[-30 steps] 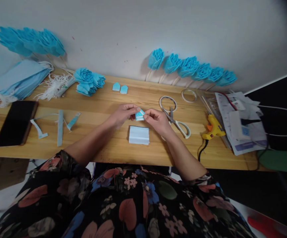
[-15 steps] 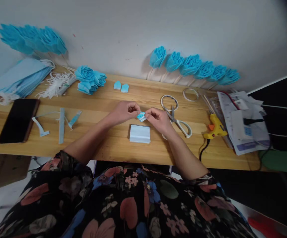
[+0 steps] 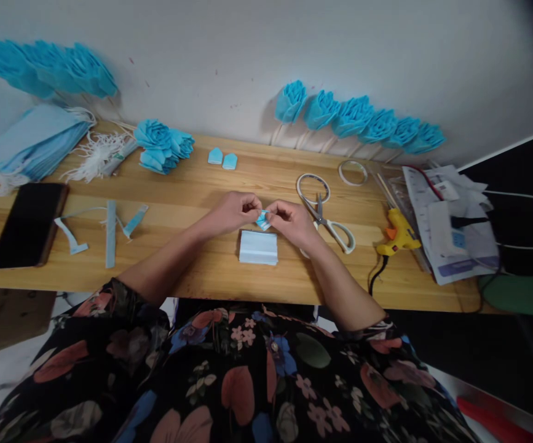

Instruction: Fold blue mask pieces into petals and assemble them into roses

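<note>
Between my hands, a small piece of blue mask fabric (image 3: 263, 221) is pinched at both sides. My left hand (image 3: 240, 208) is closed on its left edge, thumb against fingertips. On the other edge, my right hand (image 3: 289, 220) grips it the same way. Just below lies a stack of pale blue rectangular fabric pieces (image 3: 258, 247). Scissors with white handles (image 3: 326, 224) lie right of my right hand, their blades over a roll of tape (image 3: 313, 178). Two petal-shaped blue pieces (image 3: 222, 158) rest farther back.
Blue fabric roses on sticks (image 3: 353, 117) lean on the wall. At left are a pile of face masks (image 3: 31, 141), a phone (image 3: 29, 224), fabric strips (image 3: 110, 234) and more blue roses (image 3: 160, 144). A yellow glue gun (image 3: 399, 234) and papers (image 3: 462, 246) lie at right.
My fingers have come slightly closer together and the small fabric piece is more folded or gathered between them. The camera view has shifted a little.
</note>
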Tool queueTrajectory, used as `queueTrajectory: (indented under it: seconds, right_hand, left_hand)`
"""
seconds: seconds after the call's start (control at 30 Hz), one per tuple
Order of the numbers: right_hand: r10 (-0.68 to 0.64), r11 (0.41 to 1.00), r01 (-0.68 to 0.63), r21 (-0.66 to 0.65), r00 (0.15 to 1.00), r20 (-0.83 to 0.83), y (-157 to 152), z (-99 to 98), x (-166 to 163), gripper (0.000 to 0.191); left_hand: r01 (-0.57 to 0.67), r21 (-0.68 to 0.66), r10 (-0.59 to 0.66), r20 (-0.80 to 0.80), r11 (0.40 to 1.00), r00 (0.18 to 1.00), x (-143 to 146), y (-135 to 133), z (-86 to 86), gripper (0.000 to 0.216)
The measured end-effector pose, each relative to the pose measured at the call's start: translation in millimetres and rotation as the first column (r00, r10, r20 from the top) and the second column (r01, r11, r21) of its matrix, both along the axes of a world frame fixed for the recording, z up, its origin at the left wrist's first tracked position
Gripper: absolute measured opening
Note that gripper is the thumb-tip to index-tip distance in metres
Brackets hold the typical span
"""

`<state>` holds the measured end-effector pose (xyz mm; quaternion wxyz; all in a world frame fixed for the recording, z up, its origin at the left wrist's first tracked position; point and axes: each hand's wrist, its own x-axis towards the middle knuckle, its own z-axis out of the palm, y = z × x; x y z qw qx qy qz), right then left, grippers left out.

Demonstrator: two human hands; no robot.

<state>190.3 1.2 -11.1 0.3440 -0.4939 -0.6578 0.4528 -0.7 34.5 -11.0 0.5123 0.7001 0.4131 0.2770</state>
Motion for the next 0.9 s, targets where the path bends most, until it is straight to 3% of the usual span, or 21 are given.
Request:
queueTrajectory:
  seconds: [0.17, 0.3, 0.9]
  right_hand:
    - [0.040, 0.998, -0.042, -0.044, 0.998, -0.045, 2.0, 4.9, 5.0, 0.023]
    - [-0.006, 1.000, 0.005, -0.012, 1.000, -0.012, 3.1, 8.9, 6.1, 0.024]
    - [-0.040, 0.996, 0.033, 0.085, 0.996, 0.079, -2.6, 5.2, -1.4, 0.014]
  left_hand:
    - [-0.051, -0.020, 0.051, -0.004, 0.998, 0.999, -1.7, 2.5, 4.6, 0.006]
    - [-0.078, -0.019, 0.078, -0.007, 0.997, 0.997, -2.3, 2.7, 7.7, 0.005]
    - [0.006, 0.027, -0.005, -0.049, 1.000, 0.999, -0.6, -2.5, 3.1, 0.014]
